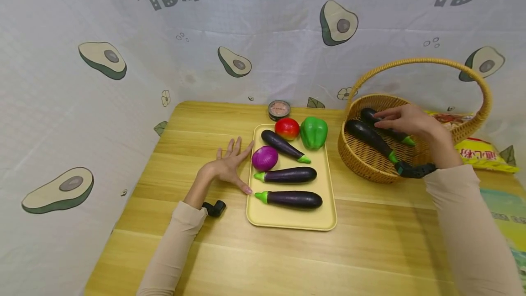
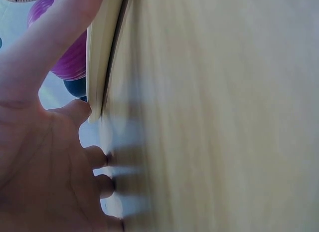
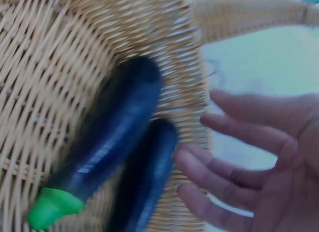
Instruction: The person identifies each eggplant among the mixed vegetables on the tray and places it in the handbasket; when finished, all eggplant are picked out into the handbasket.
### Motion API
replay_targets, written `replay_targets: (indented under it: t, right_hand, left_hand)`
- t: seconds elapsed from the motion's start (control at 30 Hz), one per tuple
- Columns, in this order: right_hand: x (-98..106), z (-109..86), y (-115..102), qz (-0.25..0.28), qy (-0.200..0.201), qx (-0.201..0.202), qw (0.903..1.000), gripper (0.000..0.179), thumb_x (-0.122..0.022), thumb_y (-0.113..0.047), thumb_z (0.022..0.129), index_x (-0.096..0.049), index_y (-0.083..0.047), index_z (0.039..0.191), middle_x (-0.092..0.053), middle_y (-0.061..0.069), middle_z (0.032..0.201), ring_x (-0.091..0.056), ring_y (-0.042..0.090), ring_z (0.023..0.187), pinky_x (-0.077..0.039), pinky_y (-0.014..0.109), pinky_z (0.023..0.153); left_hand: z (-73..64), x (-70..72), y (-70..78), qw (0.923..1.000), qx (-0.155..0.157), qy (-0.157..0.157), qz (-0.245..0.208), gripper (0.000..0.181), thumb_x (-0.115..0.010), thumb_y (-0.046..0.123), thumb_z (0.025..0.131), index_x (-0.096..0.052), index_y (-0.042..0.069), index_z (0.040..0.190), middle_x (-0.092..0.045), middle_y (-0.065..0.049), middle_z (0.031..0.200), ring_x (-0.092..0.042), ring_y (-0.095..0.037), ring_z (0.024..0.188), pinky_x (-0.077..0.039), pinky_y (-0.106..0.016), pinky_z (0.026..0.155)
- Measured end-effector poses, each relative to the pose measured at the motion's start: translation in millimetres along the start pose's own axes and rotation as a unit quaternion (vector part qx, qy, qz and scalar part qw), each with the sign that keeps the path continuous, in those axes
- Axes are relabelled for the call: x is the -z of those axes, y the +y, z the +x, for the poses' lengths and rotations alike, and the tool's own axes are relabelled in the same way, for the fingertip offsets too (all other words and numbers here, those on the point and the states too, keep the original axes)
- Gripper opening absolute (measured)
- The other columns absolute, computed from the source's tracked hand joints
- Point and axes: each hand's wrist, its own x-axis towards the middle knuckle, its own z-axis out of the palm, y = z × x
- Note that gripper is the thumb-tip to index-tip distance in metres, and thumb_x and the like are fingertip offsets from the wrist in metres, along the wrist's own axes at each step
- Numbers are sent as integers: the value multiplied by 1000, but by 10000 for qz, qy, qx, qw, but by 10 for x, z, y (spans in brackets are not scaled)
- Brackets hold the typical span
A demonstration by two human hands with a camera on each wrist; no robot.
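Purple-black eggplants (image 1: 368,137) in the wicker basket (image 1: 356,161) at frame right look light, stiff and slippery, best held mid-body, the right grip (image 1: 410,120) spread loosely over them, the left grip (image 1: 224,168) splayed at the tray (image 1: 287,221).

Beside the left grip (image 1: 226,167), a pale yellow tray (image 1: 291,219) carries dark purple eggplants (image 1: 295,199) with green caps, a violet onion (image 1: 265,158), a red fruit (image 1: 287,129) and a green pepper (image 1: 314,132). Below the right grip (image 1: 412,120), a tan woven basket (image 1: 358,161) holds blackish eggplants (image 1: 367,136), green-capped. Yellowish grain streaks the bench (image 1: 370,236); beyond the grips, green-edged avocados (image 1: 334,19) pattern the white cloth (image 1: 271,8).
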Motion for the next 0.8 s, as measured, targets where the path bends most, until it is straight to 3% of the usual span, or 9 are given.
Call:
replay_targets:
  t: [0.07, 0.23, 0.27, 0.3, 0.33, 0.47, 0.57, 0.7, 0.8]
  right_hand:
    - [13, -99, -92, -76, 75, 106, 9999, 65, -55, -41, 107, -44, 2, 154, -51, 38, 147, -54, 52, 128, -53, 57, 95]
    - [-27, -338, -376, -122, 333, 460, 9983, 64, -56, -44, 106, -42, -10, 158, -57, 28, 145, -57, 41, 127, -53, 39, 87]
    - [-54, -382, -424, -147, 430, 563, 9974, 63, -57, -44, 106, -43, -12, 158, -58, 26, 145, -60, 32, 123, -53, 33, 83]
    - [-90, -425, -480, -150, 476, 633, 9967, 62, -58, -42, 106, -43, -14, 159, -57, 24, 146, -60, 31, 123, -52, 30, 78]
    - [-134, -468, -529, -108, 522, 729, 9959, 61, -59, -40, 106, -43, -15, 159, -56, 23, 147, -61, 31, 123, -52, 27, 78]
    - [-379, -596, -705, 120, 582, 1320, 9895, 56, -62, -30, 105, -45, -18, 158, -55, 17, 149, -61, 0, 115, -51, 17, 78]
    - [-613, -662, -862, 293, 464, 1868, 9809, 54, -64, -23, 104, -48, -22, 156, -58, 10, 147, -60, -4, 114, -53, 20, 86]
    - [-925, -692, -1049, 279, 313, 2592, 9649, 52, -67, -19, 102, -54, -22, 151, -61, 7, 143, -64, 18, 119, -56, 36, 94]
    - [-1129, -652, -1128, 280, 200, 2963, 9545, 48, -69, -19, 100, -59, -21, 147, -61, 8, 143, -63, 25, 121, -56, 45, 96]
  left_hand:
    - [1, -2, -3, 10000, 4, 2, 19, 146, -94, 51, 70, 13, 25, 166, 33, -20, 167, 33, -39, 155, 18, -69, 123]
    - [-10, -9, -13, 10000, 25, 16, 31, 147, -94, 52, 69, 14, 26, 166, 32, -20, 167, 33, -39, 155, 17, -69, 123]
    - [-15, -11, -14, 10000, 21, 28, 24, 147, -94, 52, 69, 14, 26, 166, 32, -20, 167, 32, -39, 155, 17, -69, 123]
    - [-18, -13, -14, 10000, 21, 29, 21, 147, -94, 52, 69, 14, 26, 166, 32, -20, 167, 32, -38, 155, 17, -69, 123]
    - [-19, -15, -12, 10000, 15, 28, 16, 147, -94, 52, 69, 14, 26, 166, 32, -20, 167, 33, -38, 155, 17, -69, 123]
    - [-9, -20, -13, 10000, -7, 37, 25, 146, -94, 51, 70, 13, 26, 166, 32, -20, 167, 32, -39, 155, 17, -69, 123]
    - [0, -15, -12, 10000, -7, 32, 39, 147, -94, 52, 69, 13, 25, 166, 32, -20, 167, 32, -39, 155, 17, -70, 123]
    - [1, -5, -1, 10000, 12, 2, 38, 147, -93, 52, 70, 14, 26, 166, 33, -20, 167, 33, -39, 155, 17, -69, 123]
    - [10, -4, -5, 10000, 16, -22, 44, 146, -93, 52, 70, 15, 28, 166, 34, -18, 167, 34, -37, 155, 18, -68, 123]
